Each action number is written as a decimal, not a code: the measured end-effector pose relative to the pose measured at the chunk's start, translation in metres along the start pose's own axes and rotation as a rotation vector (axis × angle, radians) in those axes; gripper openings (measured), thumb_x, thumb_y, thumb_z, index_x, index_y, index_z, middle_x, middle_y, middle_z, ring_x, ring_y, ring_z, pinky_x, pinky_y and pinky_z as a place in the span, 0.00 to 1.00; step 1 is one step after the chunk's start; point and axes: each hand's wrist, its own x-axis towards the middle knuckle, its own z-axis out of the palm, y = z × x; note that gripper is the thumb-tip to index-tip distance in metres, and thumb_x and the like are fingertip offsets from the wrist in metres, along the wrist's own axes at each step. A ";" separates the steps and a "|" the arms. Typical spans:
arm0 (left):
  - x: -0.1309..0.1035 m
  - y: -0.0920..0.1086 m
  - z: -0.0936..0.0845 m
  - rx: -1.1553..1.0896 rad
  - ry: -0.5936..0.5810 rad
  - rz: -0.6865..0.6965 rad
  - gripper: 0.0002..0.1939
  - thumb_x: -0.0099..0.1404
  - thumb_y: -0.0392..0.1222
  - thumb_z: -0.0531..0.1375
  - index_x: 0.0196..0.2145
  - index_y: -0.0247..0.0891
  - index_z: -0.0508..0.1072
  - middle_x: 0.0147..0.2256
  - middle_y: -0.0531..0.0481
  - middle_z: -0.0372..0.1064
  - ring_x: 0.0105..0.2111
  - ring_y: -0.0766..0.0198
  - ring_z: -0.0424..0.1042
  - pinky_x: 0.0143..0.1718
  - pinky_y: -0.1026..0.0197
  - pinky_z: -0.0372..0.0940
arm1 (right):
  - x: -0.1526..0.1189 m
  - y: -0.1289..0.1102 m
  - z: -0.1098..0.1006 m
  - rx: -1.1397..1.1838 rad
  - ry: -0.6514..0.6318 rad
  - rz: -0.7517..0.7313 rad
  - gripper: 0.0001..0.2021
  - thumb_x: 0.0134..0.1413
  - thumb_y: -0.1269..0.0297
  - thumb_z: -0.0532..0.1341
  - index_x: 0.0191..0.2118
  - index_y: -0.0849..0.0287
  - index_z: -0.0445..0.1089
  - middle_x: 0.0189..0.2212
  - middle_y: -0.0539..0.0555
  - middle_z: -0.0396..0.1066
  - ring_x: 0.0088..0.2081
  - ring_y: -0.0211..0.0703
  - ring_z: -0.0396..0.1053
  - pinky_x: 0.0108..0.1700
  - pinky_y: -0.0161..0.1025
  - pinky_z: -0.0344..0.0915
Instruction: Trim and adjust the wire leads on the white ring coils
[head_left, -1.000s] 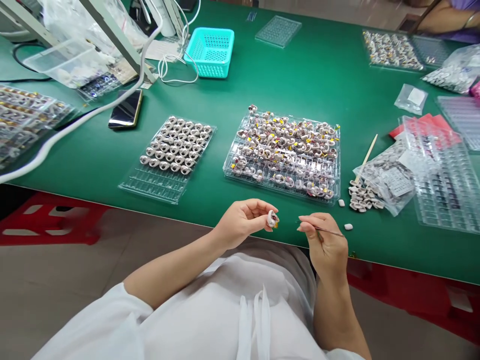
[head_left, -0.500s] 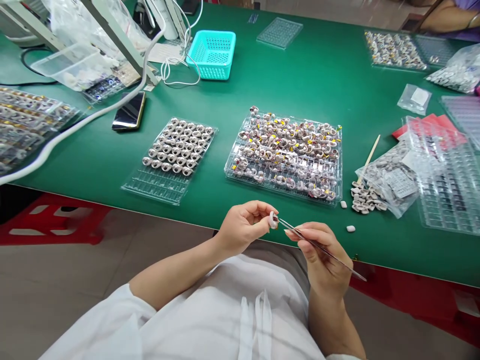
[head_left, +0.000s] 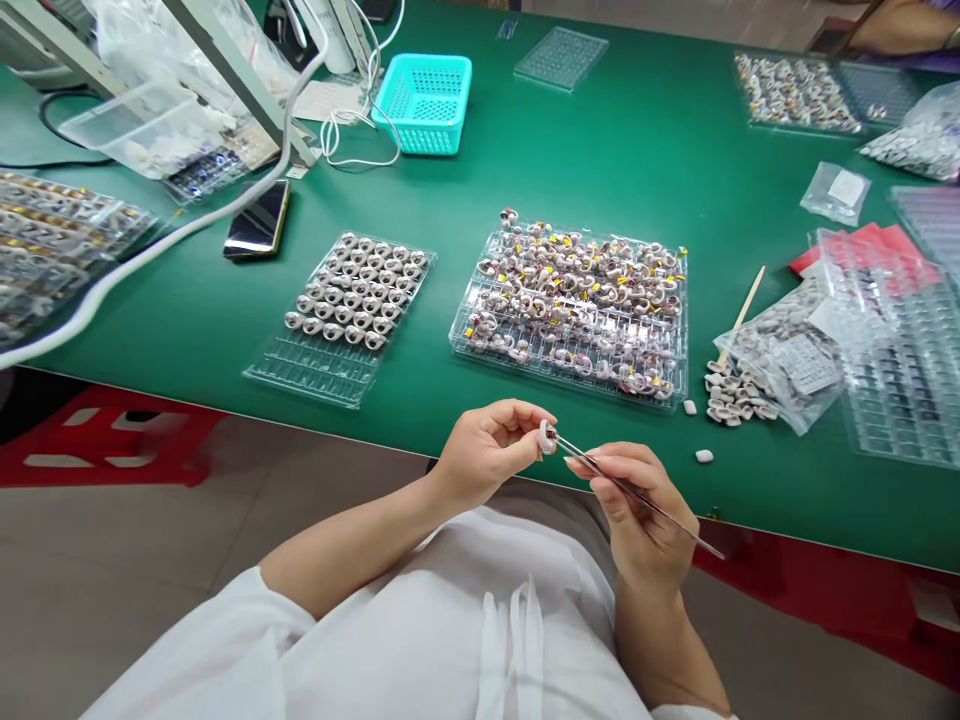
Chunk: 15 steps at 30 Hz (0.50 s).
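Note:
My left hand [head_left: 487, 450] pinches a small white plastic housing [head_left: 546, 437] between thumb and fingertips, just over the table's front edge. Dark and reddish bits show inside the housing. Held like a pen, a pair of metal tweezers [head_left: 637, 492] lies in my right hand [head_left: 649, 515], its tips at the open side of the housing. Beyond my hands, a clear tray [head_left: 459, 342] is heaped with similar housings with yellow and red bits. To its left, another clear tray [head_left: 315, 375] carries neat rows of white housings, its near rows bare.
At right lie loose white pieces [head_left: 739, 398], a wooden stick [head_left: 746, 305], a plastic bag of parts [head_left: 787, 355] and a clear tray [head_left: 900, 370]. A turquoise basket [head_left: 427, 140], a phone [head_left: 257, 222] and a white cable [head_left: 187, 232] are at left. Another person's arm [head_left: 907, 28] shows far right.
My right hand and the tweezers have shifted very slightly left. The left hand stays nearly in place with the housing, and the view has moved a little.

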 end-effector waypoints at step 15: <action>0.000 0.002 0.001 -0.029 -0.016 -0.015 0.14 0.55 0.44 0.71 0.35 0.33 0.78 0.30 0.48 0.78 0.28 0.66 0.76 0.34 0.64 0.73 | 0.000 0.001 0.004 0.085 -0.005 -0.012 0.14 0.60 0.75 0.63 0.46 0.48 0.77 0.42 0.54 0.76 0.41 0.47 0.79 0.43 0.49 0.81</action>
